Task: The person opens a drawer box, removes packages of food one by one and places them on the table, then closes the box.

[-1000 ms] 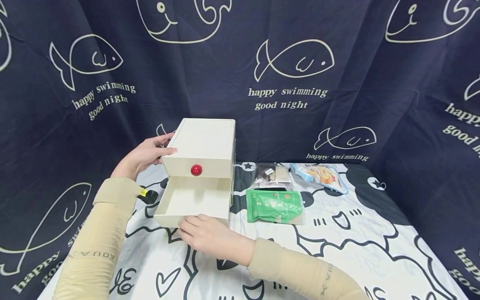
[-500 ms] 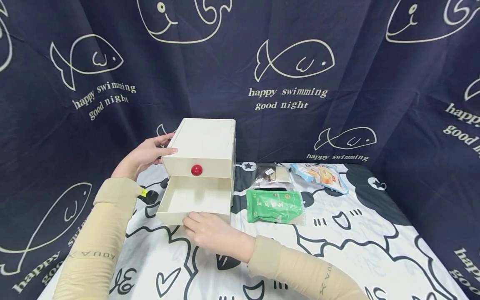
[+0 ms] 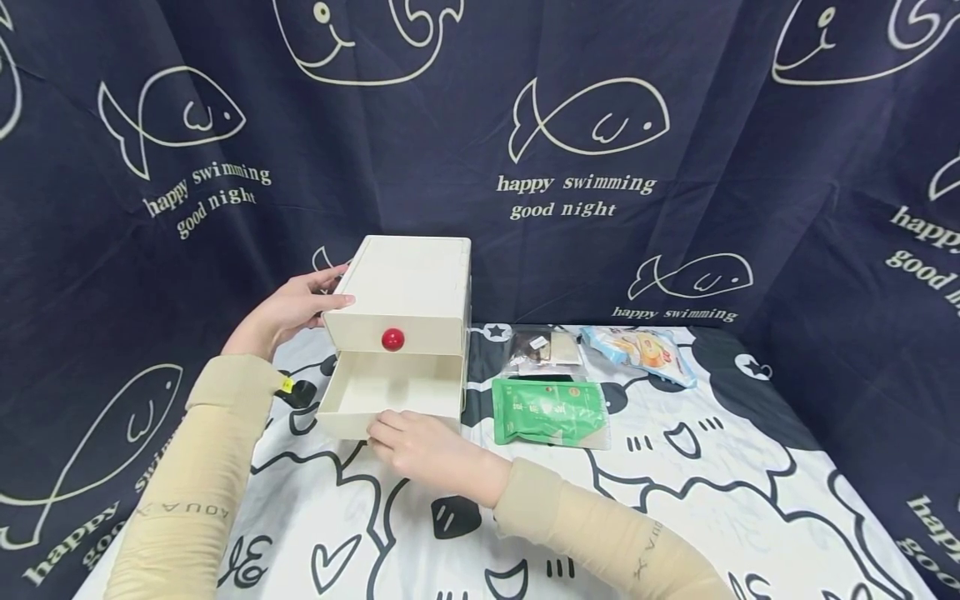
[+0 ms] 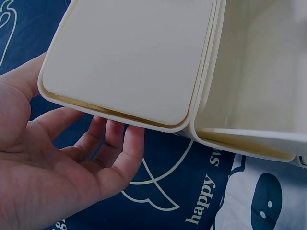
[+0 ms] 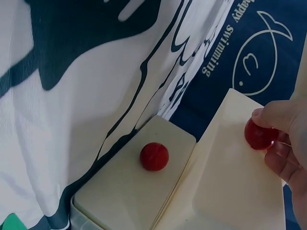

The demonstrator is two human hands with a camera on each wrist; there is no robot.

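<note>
A white two-drawer cabinet (image 3: 408,275) stands left of centre in the head view. Its upper drawer is closed and carries a red knob (image 3: 392,339). The lower drawer (image 3: 401,387) is pulled partway out, and nothing lies on the part of its floor that shows. My right hand (image 3: 431,450) is at that drawer's front. In the right wrist view its thumb and fingers pinch the lower red knob (image 5: 259,135). My left hand (image 3: 288,310) rests against the cabinet's left side, thumb near the top edge. Its fingertips (image 4: 134,136) touch the casing in the left wrist view.
Right of the cabinet lie a green packet (image 3: 551,414), a clear packet with dark and pale contents (image 3: 543,352) and a light-blue snack bag (image 3: 643,354). A black object with a yellow tag (image 3: 300,393) lies at left. A dark curtain (image 3: 585,250) hangs behind.
The lower drawer has slid a little way back into the cabinet, my right hand moving in with it. My left hand and the packets have stayed put.
</note>
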